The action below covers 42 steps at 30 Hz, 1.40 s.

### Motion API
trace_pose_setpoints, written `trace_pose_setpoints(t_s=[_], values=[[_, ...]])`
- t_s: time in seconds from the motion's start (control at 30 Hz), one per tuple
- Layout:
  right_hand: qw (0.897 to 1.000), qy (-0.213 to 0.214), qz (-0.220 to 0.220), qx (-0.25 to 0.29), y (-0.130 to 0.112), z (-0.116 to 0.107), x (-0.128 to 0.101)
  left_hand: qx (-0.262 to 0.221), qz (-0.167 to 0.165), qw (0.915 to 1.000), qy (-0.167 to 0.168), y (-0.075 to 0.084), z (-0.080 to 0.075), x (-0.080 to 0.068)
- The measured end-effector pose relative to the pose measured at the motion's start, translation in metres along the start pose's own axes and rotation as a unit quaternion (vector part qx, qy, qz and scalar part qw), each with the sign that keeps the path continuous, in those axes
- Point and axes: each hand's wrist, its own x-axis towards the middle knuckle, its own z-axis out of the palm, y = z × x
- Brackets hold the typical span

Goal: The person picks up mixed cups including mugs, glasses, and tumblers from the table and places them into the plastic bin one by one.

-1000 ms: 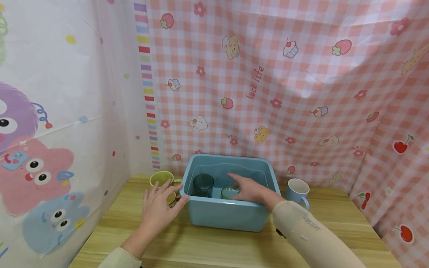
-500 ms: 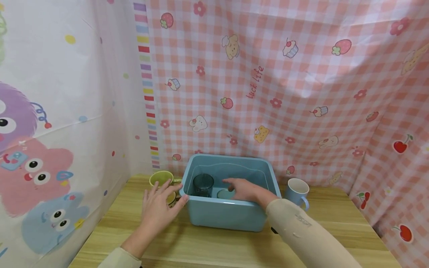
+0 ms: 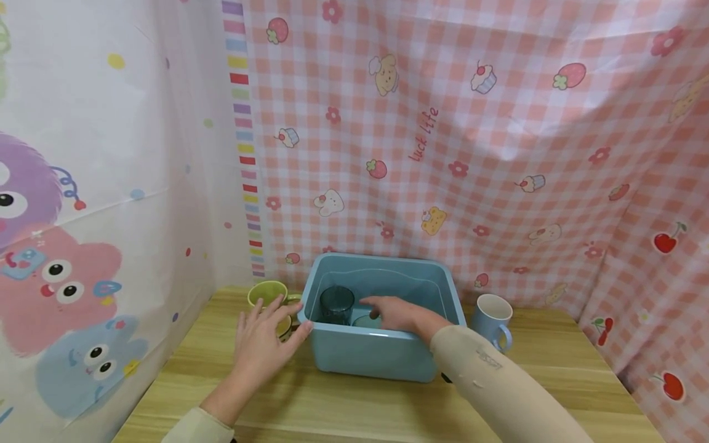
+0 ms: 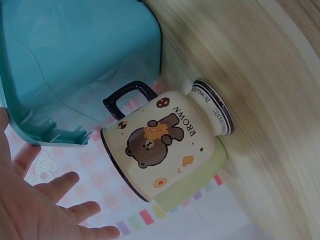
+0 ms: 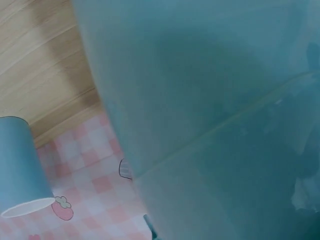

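Note:
My right hand reaches over the front rim into a blue plastic bin. Its index finger points left, above a pale clear glass that the hand touches; the bin's front wall hides the lower fingers. A dark-tinted glass stands left of it in the bin. My left hand has its fingers spread at the bin's left front corner, thumb and index by the rim. Near those fingers, outside the bin, stands a cream mug with a bear picture and dark handle. The right wrist view shows mostly bin wall.
A yellow-green mug stands behind the cream one, left of the bin. A light blue mug stands to the bin's right. All rest on a wooden table, with a pink checked curtain close behind.
My right hand has moved left and lower inside the bin, and the pale glass has slid left with it toward the dark glass. The left hand has stayed in place.

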Motion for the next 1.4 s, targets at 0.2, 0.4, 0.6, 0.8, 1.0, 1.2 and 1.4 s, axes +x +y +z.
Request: trace_pose_setpoints(t_s=[0.2, 0.4, 0.6, 0.8, 1.0, 1.2, 1.4], values=[[1.0, 0.003, -0.008, -0.008, 0.0002, 0.001, 0.0054, 0.0, -0.001, 1.0, 0.002, -0.0001, -0.0001, -0.0001], [1.0, 0.001, -0.007, -0.003, -0.0003, 0.0022, 0.0048, -0.001, -0.002, 1.0, -0.001, 0.0004, -0.0005, -0.0004], [1.0, 0.002, -0.006, -0.013, -0.0011, 0.0022, 0.0036, 0.0, -0.004, 1.0, -0.002, 0.002, -0.0009, -0.0009], [1.0, 0.001, 0.0, -0.021, -0.0006, 0.0019, 0.0041, -0.002, -0.004, 1.0, -0.001, 0.0026, -0.0011, -0.0008], [1.0, -0.001, -0.002, -0.017, -0.0001, 0.0016, 0.0031, -0.003, -0.004, 1.0, -0.001, 0.0026, -0.0007, -0.0008], [1.0, -0.002, -0.01, -0.023, 0.0, 0.0011, 0.0027, -0.004, -0.004, 1.0, -0.001, 0.0021, -0.0007, -0.0009], [1.0, -0.007, -0.011, -0.022, 0.0002, 0.001, 0.0015, -0.002, -0.002, 1.0, 0.0, 0.0016, -0.0005, -0.0007]])
